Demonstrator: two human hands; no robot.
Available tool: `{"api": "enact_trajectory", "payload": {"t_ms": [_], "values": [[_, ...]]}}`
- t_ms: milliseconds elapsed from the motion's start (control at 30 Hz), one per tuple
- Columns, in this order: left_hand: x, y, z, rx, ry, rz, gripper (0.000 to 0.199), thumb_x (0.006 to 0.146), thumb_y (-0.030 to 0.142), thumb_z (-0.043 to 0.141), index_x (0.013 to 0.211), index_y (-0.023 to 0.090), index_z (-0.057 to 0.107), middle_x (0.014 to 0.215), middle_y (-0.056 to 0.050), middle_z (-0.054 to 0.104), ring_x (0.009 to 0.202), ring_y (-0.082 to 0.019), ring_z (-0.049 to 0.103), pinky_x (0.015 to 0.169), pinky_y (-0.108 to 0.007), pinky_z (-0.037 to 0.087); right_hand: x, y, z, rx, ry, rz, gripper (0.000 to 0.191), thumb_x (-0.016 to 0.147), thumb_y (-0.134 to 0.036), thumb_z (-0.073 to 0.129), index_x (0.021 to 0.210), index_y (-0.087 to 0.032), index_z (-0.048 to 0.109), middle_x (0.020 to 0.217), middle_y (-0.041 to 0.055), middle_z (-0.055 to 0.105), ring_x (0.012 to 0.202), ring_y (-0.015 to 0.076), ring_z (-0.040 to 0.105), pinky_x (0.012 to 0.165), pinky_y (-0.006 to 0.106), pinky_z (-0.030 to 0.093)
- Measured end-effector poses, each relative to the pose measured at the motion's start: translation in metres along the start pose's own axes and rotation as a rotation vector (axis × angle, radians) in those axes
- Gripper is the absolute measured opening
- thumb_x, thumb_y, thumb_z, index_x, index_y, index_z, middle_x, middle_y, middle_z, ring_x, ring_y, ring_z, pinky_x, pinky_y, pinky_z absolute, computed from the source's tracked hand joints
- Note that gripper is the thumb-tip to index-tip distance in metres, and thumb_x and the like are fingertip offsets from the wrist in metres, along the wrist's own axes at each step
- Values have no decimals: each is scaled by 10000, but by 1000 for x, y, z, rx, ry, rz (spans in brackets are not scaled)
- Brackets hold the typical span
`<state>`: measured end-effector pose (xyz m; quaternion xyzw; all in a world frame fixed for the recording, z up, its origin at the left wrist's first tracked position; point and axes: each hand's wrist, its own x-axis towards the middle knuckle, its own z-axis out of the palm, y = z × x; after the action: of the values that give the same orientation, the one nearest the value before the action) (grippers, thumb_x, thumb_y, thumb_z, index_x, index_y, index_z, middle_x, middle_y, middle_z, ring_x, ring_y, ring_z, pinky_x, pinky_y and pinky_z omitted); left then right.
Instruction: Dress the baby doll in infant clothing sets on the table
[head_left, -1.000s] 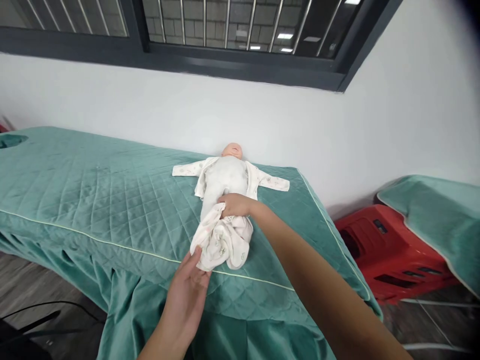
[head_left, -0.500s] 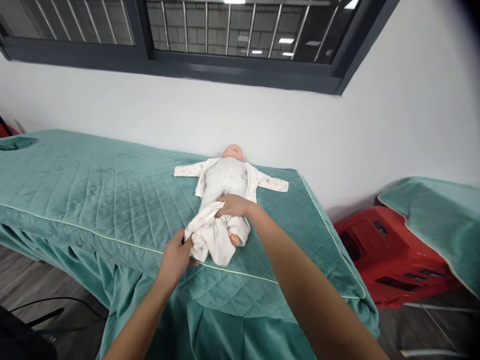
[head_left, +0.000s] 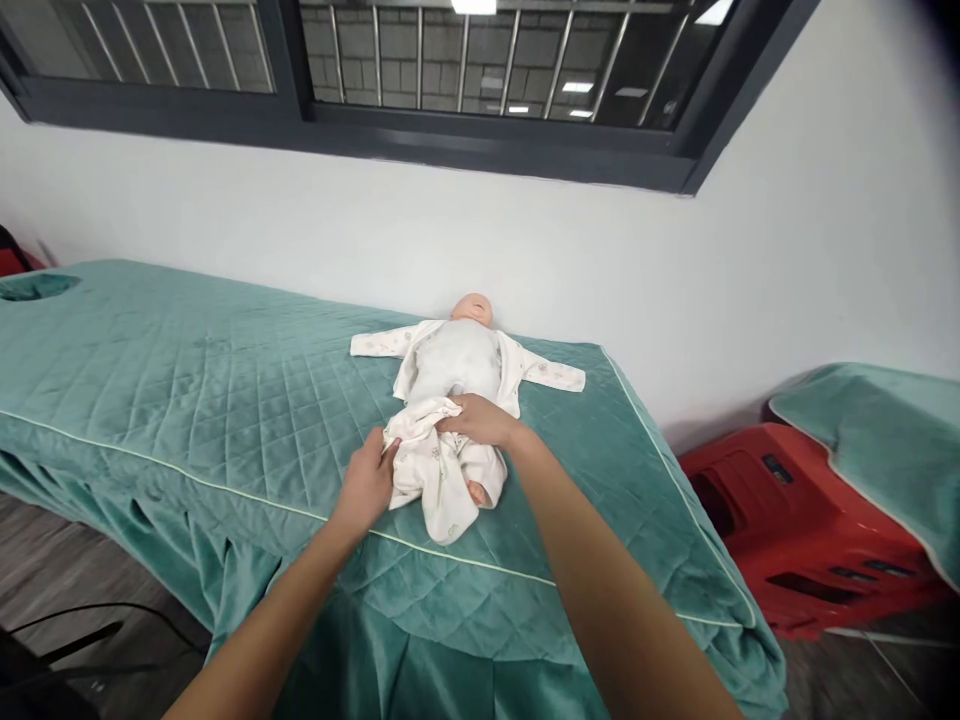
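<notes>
A baby doll (head_left: 472, 308) lies on its back on the green quilted bed, head toward the wall. It wears a pale bodysuit (head_left: 459, 358) under an open white patterned jacket (head_left: 553, 373) whose sleeves are spread out sideways. White patterned trousers (head_left: 444, 490) are bunched over its legs, and one foot (head_left: 477, 492) shows at a leg opening. My left hand (head_left: 370, 474) grips the trousers at their left edge. My right hand (head_left: 478, 419) pinches the top of the trousers near the doll's crotch.
The green bed (head_left: 225, 360) runs along the white wall (head_left: 562, 250) beneath a dark-framed window (head_left: 487, 145). A red plastic stool (head_left: 810, 520), partly covered by green cloth (head_left: 885, 450), is at the right. Cables (head_left: 112, 606) lie at the lower left.
My left hand has moved up toward the doll's hips with the trouser cloth, which is now more bunched. My right hand stays near the crotch. The view has shifted slightly.
</notes>
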<state>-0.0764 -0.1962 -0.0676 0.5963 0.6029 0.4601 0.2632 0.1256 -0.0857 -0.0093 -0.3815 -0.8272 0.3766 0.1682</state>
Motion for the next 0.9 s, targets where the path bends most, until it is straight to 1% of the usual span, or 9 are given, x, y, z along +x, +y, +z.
{"api": "enact_trajectory", "payload": {"t_ms": [133,233,333,433,533,667,767,867,900], "values": [[26,-15,0,113,-53,128,277,935,400,438,1025,170,564,920,-108,697,876,-282,658,780,-380,482,1,6,-2,111,27,-18,317,802,-382,689,1042,-186,753,1075,33,759,1024,250,679,927,349,492],[43,-15,-2,106,-88,129,297,938,428,434,1032,176,562,941,-101,699,873,-278,656,780,-372,477,-1,7,-3,154,25,-11,352,801,-421,706,1063,-188,748,1094,40,754,1039,254,671,948,364,486],[50,-11,-4,41,-99,102,318,950,452,405,990,187,576,957,-84,688,907,-258,638,814,-354,467,-5,4,-5,193,2,13,406,809,-466,706,1113,-198,730,1135,38,743,1063,251,662,963,366,481],[40,-6,-6,11,-73,30,316,953,458,403,900,197,575,888,-48,660,859,-226,611,787,-319,453,-7,-1,-8,212,-48,53,435,808,-486,706,1122,-186,723,1139,43,742,1065,255,664,957,366,483],[18,-1,-7,-36,-52,-81,329,942,487,435,851,201,570,833,-19,639,801,-202,587,728,-290,442,-4,-6,-10,189,-102,61,419,793,-464,719,1098,-177,729,1116,44,748,1061,261,663,931,359,489],[-14,7,-10,-193,-80,-185,370,929,532,467,865,191,597,852,-19,656,832,-199,598,714,-272,456,2,-11,-10,118,-160,69,354,754,-396,744,1032,-177,745,1082,42,753,1048,265,665,888,338,492],[-29,14,-18,-231,-173,-249,354,914,519,490,866,187,603,812,-12,646,759,-182,586,653,-263,454,3,-12,-9,92,-167,79,339,747,-379,742,1018,-175,746,1081,48,754,1048,270,668,857,324,497],[-33,23,-29,-226,-340,-287,273,838,421,603,970,183,618,831,-11,661,672,-163,563,581,-255,441,1,-13,-9,97,-155,93,331,737,-352,748,1017,-177,749,1067,48,760,1027,265,677,840,314,504],[-33,26,-32,-225,-394,-280,308,793,381,653,1024,181,618,869,-20,676,692,-170,580,590,-258,454,0,-13,-9,103,-152,94,328,736,-344,747,1020,-180,751,1064,45,761,1023,262,678,839,311,506]]}}
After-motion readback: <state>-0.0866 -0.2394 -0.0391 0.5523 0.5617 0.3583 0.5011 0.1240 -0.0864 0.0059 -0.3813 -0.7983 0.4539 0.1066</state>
